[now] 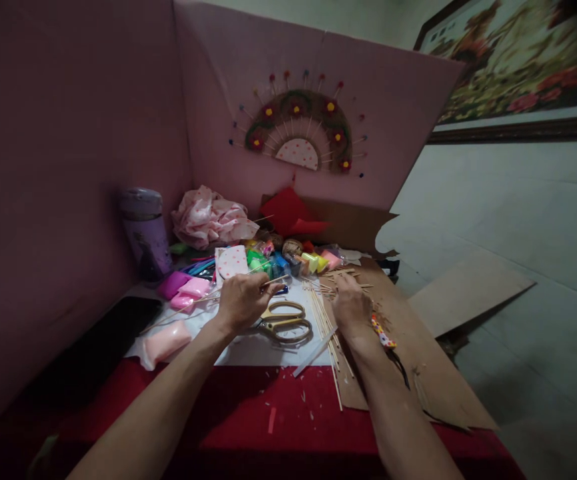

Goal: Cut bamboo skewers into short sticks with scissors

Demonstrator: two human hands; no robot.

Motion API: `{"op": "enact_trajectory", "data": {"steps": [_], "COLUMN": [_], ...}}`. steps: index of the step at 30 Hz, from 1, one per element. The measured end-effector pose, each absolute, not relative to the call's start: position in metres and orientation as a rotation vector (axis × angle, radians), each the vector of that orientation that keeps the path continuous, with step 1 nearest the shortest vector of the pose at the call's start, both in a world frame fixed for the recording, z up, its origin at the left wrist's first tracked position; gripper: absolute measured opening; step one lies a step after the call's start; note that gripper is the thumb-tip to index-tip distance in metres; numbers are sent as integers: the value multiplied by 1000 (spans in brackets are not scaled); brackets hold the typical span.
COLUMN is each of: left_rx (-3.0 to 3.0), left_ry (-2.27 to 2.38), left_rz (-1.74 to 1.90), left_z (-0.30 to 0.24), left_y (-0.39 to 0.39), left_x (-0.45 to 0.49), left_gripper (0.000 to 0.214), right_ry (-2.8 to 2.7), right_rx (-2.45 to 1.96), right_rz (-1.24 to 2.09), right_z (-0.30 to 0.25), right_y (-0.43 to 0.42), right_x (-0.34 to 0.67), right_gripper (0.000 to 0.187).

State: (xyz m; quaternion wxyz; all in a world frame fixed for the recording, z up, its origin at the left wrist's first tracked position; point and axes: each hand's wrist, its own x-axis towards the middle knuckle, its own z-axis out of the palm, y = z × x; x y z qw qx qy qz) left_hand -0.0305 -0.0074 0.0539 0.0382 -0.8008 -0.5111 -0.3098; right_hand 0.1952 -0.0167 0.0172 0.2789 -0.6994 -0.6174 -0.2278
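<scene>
My left hand [245,301] is closed around a thin bamboo stick [191,305], which juts out on both sides of the fist. My right hand [352,308] rests low over the pile of short cut sticks [341,273] at the cardboard's far side. Its fingers curl down, and whatever they grip is hidden behind the hand. Between the hands lie scissors with gold handles [286,330]. Several long bamboo sticks [324,327] and a translucent glue stick [316,351] lie just left of my right wrist.
Bags of coloured clay [167,341], a purple tumbler [144,233] and crumpled dotted cloth [213,217] stand around the left and back. A brown cardboard sheet [433,373] covers the right side. A half-round decoration [296,127] hangs on the pink panel behind.
</scene>
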Motion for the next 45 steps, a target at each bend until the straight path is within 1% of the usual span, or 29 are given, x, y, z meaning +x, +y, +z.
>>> {"op": "enact_trajectory", "data": {"steps": [3, 5, 7, 9, 11, 13, 16, 19, 23, 25, 28, 32, 34, 39, 41, 45], "left_rx": [-2460, -2473, -2523, -2613, -2699, -2754, -2810, -2915, -2986, -2978, -2921, -2836, -2787, -2669, -2647, -2612], "left_ry": [-1561, -1554, -1524, -1453, -1379, -1354, -1402, -1401, -1351, -1317, -1313, -1366, -1383, -1460, -1474, -1475], "left_rz": [-969, -993, -1024, -1062, -1103, -1120, -1103, -1142, -1200, -1169, -1022, -914, -954, -999, -982, -956], "left_z": [54, 56, 58, 58, 57, 54, 49, 46, 42, 40, 36, 35, 36, 37, 37, 37], "left_y": [-7, -8, -10, -13, -16, -18, -20, -20, -20, -20, -19, -18, -17, -15, -16, -18], "left_x": [-30, -30, -30, -29, -26, -21, -15, -11, -8, -7, -6, -7, -9, -11, -11, -10], "left_gripper": [46, 46, 47, 48, 47, 43, 36, 32, 27, 25, 23, 15, 16, 24, 25, 26], "right_ry": [-1683, -1739, -1836, -1871, -1841, -1752, -1591, -1429, -1319, -1267, -1211, -1274, -1252, -926, -1010, -1527], "right_rx": [-1802, -1691, -1549, -1380, -1191, -1042, -933, -884, -856, -860, -873, -937, -1008, -1235, -1366, -1605], "right_rz": [-712, -660, -487, -219, 76, 303, 552, 797, 943, 947, 937, 909, 781, 293, 96, -174], "right_z": [17, 19, 21, 22, 22, 22, 21, 19, 17, 16, 15, 15, 17, 24, 25, 21], "right_y": [-18, -21, -26, -31, -34, -36, -36, -34, -32, -30, -29, -26, -25, -18, -15, -16], "right_x": [190, 179, 166, 154, 145, 138, 131, 130, 132, 133, 134, 138, 144, 169, 176, 175], "right_gripper": [20, 15, 14, 16, 17, 14, 10, 12, 20, 23, 25, 32, 36, 41, 38, 36]}}
